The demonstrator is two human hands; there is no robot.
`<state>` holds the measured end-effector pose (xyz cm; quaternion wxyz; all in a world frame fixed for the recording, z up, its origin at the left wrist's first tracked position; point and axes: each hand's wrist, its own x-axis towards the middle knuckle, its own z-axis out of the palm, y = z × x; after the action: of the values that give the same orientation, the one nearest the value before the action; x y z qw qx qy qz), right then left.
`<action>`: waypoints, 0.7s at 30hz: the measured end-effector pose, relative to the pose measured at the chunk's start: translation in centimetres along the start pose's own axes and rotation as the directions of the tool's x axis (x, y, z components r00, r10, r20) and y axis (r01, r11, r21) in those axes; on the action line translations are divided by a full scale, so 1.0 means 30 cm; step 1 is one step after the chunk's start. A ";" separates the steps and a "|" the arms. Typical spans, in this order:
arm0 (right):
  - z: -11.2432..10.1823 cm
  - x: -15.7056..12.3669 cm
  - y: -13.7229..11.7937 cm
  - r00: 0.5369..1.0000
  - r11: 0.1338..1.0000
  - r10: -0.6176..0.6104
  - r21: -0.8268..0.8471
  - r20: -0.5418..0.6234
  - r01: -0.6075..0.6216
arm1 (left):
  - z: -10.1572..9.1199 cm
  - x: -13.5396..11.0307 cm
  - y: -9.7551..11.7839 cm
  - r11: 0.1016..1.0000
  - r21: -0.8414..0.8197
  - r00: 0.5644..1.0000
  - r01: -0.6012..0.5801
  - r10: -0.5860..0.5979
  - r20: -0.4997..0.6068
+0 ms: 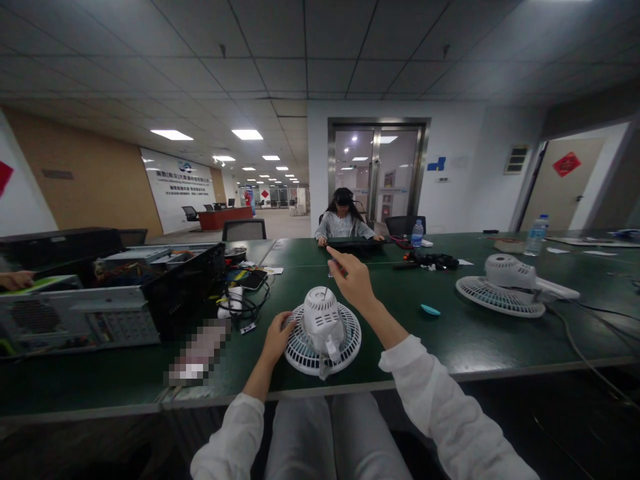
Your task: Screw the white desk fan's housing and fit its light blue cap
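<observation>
A white electric fan [321,320] lies face down on the green table, its grille beneath and its motor housing on top. My left hand [278,337] grips the left rim of its grille, fingers closed on it. Above the housing, my right hand [351,277] pinches a screwdriver [327,283]; its thin shaft points down to the top of the housing. The fingers hide most of its handle. Whether the tip sits in a screw cannot be made out.
An opened computer case [100,307] stands left, with cables [250,300] beside it. A blurred flat object [197,353] lies near the front edge. To the right are a turquoise piece [430,310], a second fan [500,293] and a bottle [537,235]. A person [345,223] sits opposite.
</observation>
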<state>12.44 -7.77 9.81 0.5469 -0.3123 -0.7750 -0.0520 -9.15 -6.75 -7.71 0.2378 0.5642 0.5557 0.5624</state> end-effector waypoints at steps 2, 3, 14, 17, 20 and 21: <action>0.001 0.001 0.004 1.000 0.999 -0.007 0.046 0.013 0.007 | -0.001 -0.001 0.002 1.000 0.001 1.000 0.001 -0.001 0.000; 0.001 0.002 0.005 1.000 0.998 -0.008 0.065 0.017 0.007 | -0.001 -0.001 0.002 1.000 0.001 1.000 0.001 -0.001 0.001; 0.003 0.008 -0.013 0.999 0.996 0.009 0.084 0.041 -0.013 | -0.002 -0.001 0.002 1.000 0.004 1.000 -0.004 0.004 0.013; 0.005 0.005 -0.018 1.000 1.000 0.015 0.027 0.014 -0.015 | -0.003 -0.003 0.005 1.000 0.008 1.000 -0.006 0.006 0.010; 0.012 0.002 -0.016 1.000 1.000 0.013 0.003 0.008 -0.013 | -0.003 -0.003 0.007 1.000 0.014 1.000 -0.009 0.009 0.005; 0.014 0.001 -0.014 1.000 1.000 0.010 0.020 0.016 -0.011 | -0.003 -0.003 0.007 1.000 0.016 1.000 -0.011 0.011 0.005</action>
<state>11.87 -7.90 9.78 0.5440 -0.3112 -0.7783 -0.0387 -9.13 -6.92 -7.54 0.2317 0.5704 0.5564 0.5579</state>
